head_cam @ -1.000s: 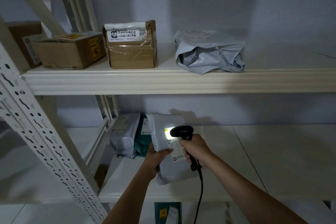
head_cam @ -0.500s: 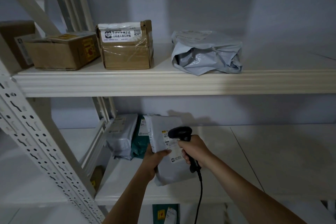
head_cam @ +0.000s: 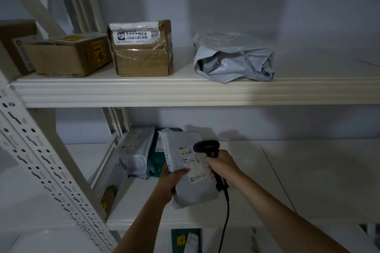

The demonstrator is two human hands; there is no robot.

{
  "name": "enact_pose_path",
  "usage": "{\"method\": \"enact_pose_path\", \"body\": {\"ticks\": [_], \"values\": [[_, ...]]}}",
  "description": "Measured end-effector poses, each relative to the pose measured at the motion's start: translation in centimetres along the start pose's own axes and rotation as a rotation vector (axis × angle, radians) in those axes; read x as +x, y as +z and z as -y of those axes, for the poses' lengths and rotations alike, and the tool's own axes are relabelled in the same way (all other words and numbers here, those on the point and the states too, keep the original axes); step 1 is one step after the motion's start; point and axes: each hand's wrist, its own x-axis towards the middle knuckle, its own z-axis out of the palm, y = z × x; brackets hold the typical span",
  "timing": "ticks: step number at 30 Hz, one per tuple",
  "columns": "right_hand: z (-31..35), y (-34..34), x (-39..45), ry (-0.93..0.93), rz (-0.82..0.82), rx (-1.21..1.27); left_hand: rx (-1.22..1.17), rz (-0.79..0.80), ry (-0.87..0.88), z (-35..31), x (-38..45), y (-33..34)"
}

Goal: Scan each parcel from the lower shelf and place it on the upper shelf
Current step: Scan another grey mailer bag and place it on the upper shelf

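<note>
My left hand [head_cam: 171,181] grips a grey poly-bag parcel [head_cam: 185,170] by its left edge, thumb across the front, holding it upright over the lower shelf [head_cam: 287,181]. Its white label faces me. My right hand [head_cam: 223,167] holds a black corded scanner [head_cam: 207,148], whose head sits just right of the label. Behind the held parcel stand a grey bag [head_cam: 136,148] and a dark green bag [head_cam: 156,160]. On the upper shelf [head_cam: 185,92] rest two cardboard boxes [head_cam: 67,55] [head_cam: 141,49] and a crumpled grey bag [head_cam: 234,57].
A perforated white upright [head_cam: 41,170] slants across the left. A brown box [head_cam: 18,45] stands at the upper shelf's far left. Below the lower shelf a green parcel [head_cam: 186,240] shows. Bare shelf surface lies to the right on both levels.
The scanner's bright light on the label a second ago has gone out. Scanner and parcel have stayed almost where they were; my view shifted slightly.
</note>
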Motion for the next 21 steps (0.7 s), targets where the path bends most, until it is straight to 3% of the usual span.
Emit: {"method": "enact_pose_path", "body": {"ticks": [12,21], "values": [[-10.2,-3.2,5.6,0.232,-0.098,-0.371,-0.014,-0.067,-0.035,0.5,0.3,-1.4],[-14.1,-2.7,7.2,0.198,-0.164,-0.62,0.012,-0.049,-0.058,1.0,0.4,-1.3]]}}
